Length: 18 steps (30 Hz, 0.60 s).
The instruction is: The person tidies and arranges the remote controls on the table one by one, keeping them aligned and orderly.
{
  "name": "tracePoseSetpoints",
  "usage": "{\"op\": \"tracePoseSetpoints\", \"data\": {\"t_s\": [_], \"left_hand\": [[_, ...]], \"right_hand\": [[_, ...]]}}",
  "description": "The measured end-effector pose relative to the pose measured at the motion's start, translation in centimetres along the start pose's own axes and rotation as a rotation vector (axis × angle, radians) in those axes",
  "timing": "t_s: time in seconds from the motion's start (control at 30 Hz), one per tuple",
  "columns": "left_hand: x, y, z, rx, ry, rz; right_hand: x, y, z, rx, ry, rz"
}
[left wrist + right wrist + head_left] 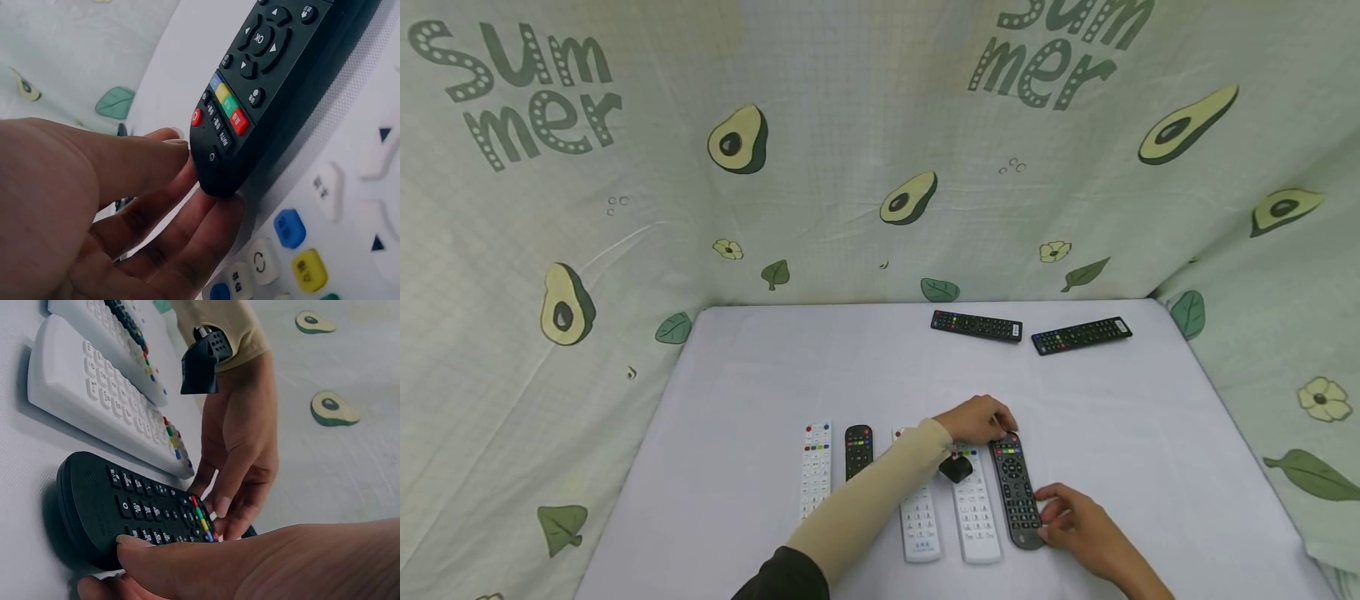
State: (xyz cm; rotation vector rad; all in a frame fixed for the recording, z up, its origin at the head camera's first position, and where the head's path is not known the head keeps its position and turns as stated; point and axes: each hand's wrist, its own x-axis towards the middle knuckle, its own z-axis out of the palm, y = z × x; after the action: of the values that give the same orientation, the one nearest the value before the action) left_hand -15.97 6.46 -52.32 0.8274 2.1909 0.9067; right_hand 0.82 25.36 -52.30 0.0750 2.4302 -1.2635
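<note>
A black remote control [1017,492] lies at the right end of a row of remotes on the white-covered table. My left hand [973,419] reaches across the row and holds its far end; in the left wrist view, thumb and fingertips meet the end beside the red power button. At the near end, my right hand [1078,529] pinches the remote's right edge, the thumb on its lower corner in the right wrist view. Just left of it lies a white remote [977,521], partly under the left wrist's small black camera [956,468].
Further left are another white remote [919,525], a shorter-looking black remote [858,450] partly hidden by the left sleeve [872,500], and a white remote [816,467]. Two black remotes, one left [976,326] and one right [1081,336], lie near the table's back edge, before an avocado-print curtain [820,167].
</note>
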Motion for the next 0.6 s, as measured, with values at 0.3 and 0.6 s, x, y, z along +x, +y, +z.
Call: {"op": "tracePoseSetpoints", "data": {"t_s": [0.3, 0.6], "left_hand": [[-0.1, -0.9, -0.9, -0.053, 0.048, 0.054], [-0.9, -2.7, -2.9, -0.113, 0.208, -0.008]], "right_hand": [[1.3, -1.2, -0.6, -0.093, 0.053, 0.011], [3.9, -2.6, -2.4, -0.183, 0.12, -0.015]]}}
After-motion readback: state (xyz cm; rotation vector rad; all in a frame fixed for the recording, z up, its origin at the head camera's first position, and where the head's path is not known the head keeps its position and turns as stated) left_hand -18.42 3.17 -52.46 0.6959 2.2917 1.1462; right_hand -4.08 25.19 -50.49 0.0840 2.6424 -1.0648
